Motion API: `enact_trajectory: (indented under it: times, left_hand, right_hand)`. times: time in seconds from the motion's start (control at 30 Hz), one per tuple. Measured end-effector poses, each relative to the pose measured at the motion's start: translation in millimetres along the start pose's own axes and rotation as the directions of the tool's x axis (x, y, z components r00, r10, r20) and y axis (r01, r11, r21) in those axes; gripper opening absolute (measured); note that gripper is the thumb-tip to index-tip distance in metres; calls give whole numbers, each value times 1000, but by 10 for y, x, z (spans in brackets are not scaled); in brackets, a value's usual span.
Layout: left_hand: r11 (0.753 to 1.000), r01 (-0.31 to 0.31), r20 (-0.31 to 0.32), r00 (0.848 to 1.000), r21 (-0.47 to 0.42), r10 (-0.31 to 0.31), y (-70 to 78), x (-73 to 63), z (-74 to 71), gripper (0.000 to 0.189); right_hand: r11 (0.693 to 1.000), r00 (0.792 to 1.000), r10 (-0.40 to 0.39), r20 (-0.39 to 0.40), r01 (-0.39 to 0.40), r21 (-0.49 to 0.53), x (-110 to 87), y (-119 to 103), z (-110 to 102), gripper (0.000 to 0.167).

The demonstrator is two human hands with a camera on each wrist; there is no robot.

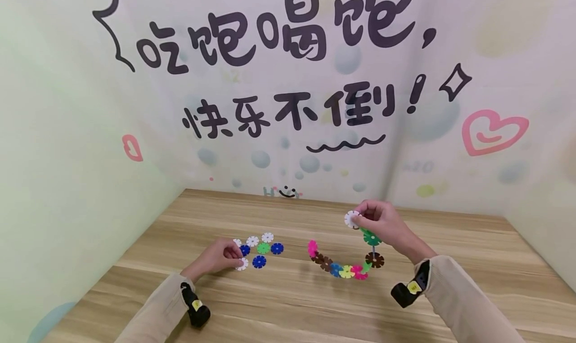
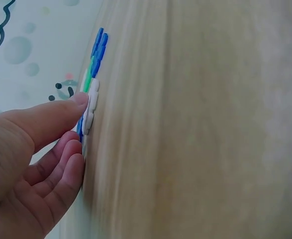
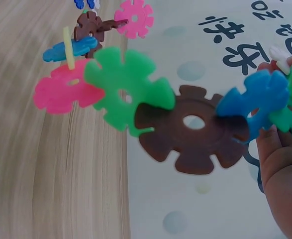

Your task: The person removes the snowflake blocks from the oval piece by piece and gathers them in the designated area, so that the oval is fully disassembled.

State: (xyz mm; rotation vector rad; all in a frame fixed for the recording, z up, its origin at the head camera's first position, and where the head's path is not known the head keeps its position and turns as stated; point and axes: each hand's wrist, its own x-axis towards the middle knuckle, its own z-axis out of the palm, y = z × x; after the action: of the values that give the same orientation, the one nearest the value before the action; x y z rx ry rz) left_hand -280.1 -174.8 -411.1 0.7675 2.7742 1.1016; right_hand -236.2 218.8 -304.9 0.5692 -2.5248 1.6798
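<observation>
My right hand [image 1: 382, 223] pinches a white notched disc [image 1: 352, 219] at the upper end of a chain of interlocking plastic discs. Below it in the chain come green discs [image 1: 372, 237], a blue one seen edge-on and a brown disc [image 3: 193, 129]. From there the chain curves left through green, pink, yellow, blue and brown to a pink disc [image 1: 312, 248]. My left hand [image 1: 220, 255] is at a white disc [image 1: 242, 264] on the table, its thumb [image 2: 61, 114] by the discs and its fingers loosely bent. The index fingertip is hidden.
Loose discs lie around the left fingertips: blue discs [image 1: 259, 261], a green disc [image 1: 263, 248] and white discs [image 1: 267, 237]. The wooden table [image 1: 288, 308] ends at a printed wall cloth [image 1: 288, 168] behind. A black wrist camera [image 1: 407, 290] sits on each sleeve.
</observation>
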Motion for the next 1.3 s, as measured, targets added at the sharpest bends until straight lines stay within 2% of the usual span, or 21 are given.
enact_trajectory:
  times: [0.1,0.17,0.33,0.5,0.6,0.67,0.87,0.97,1.1,1.3]
  left_hand:
    - [1000,8,1,1000,-16,-8,35,2,-12,14]
    - [998,35,2,999,-43,-35,81,16,-30,14]
    - [994,49,-32,998,-100,-52,304,123,-77,19]
    - [989,-57,-69,996,-138,48,650,271,-55,26]
    - [976,-130,-78,990,-174,118,883,341,5,24]
    - [968,-158,-86,986,-196,144,1054,376,52,22]
    - [918,-265,-120,963,-295,239,1666,410,115,18]
    - [891,-312,-124,950,-331,287,1872,441,159,19]
    - [870,-323,-115,946,-373,302,2004,483,227,20]
    - [849,-343,-115,939,-403,325,2035,542,330,20]
  right_hand:
    - [1000,1000,-1,2,1,4,-2,-11,1,19]
    - [1000,1000,0,3,0,7,-4,-15,2,20]
    - [1000,1000,-3,11,2,13,4,-5,8,19]
    - [1000,999,-26,26,26,16,15,8,21,17]
    - [999,999,-34,40,33,16,22,13,33,17]
    - [999,998,-35,52,34,20,30,15,44,18]
    - [999,997,-45,66,43,27,43,3,73,19]
    - [998,996,-48,73,46,30,43,-7,90,19]
    - [998,994,-61,96,58,29,47,-14,118,19]
    - [996,989,-84,125,78,50,56,-18,162,17]
